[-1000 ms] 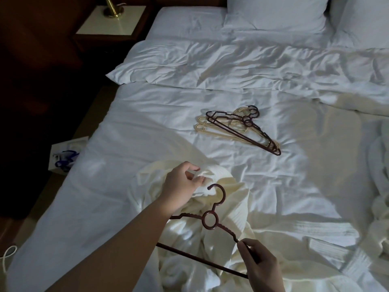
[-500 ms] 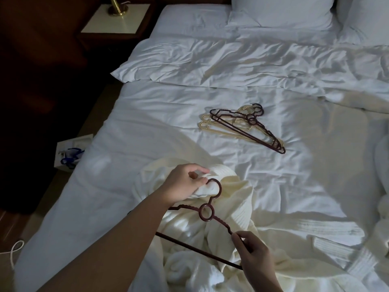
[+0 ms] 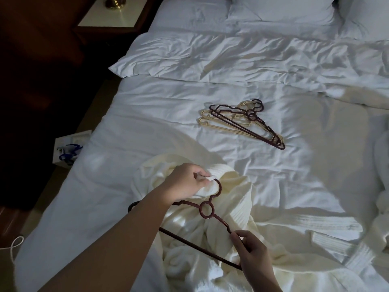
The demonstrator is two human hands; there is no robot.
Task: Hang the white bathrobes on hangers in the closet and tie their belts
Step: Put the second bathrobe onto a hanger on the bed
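On the bed (image 3: 147, 127), a cream bathrobe (image 3: 237, 209) lies bunched. Left hand (image 3: 185, 184) pinches its collar at 11 o'clock; right hand (image 3: 252, 256) pinches a maroon hanger (image 3: 207, 211) at 5 o'clock.

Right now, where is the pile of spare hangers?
In the head view, the spare hangers lie mid-bed on the white duvet, right of centre, beyond the bathrobe and both hands.

We note the bathrobe (image 3: 227, 218) heaped on the near part of the bed (image 3: 147, 127), a hanger (image 3: 207, 211) over it; spare hangers (image 3: 242, 121) lie farther back at mid-bed, pillows (image 3: 280, 11) behind; nightstand (image 3: 113, 15) left of the bed head, a box (image 3: 69, 151) on the floor at left
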